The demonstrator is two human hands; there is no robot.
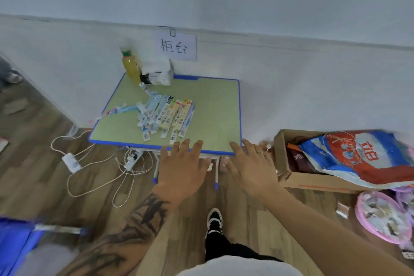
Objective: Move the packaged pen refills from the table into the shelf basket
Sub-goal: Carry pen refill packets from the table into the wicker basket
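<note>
Both arms stretched forward and down, palms down. Left hand (182, 167) flat, fingers straight and slightly spread, holding nothing; left forearm (125, 226) tattooed. Right hand (251, 168) also flat, fingers straight and spread, ring on one finger, empty. Thumbs point inward toward each other, hands near but apart. One shoe (214, 219) and dark trouser leg below.

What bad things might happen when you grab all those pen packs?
The pen refill packs lie in a loose, overlapping pile, so open hands, left hand and right hand, may scatter some or knock them off the table. The juice bottle stands just behind the pile and might tip. Loose cables on the floor could trip a foot.
</note>
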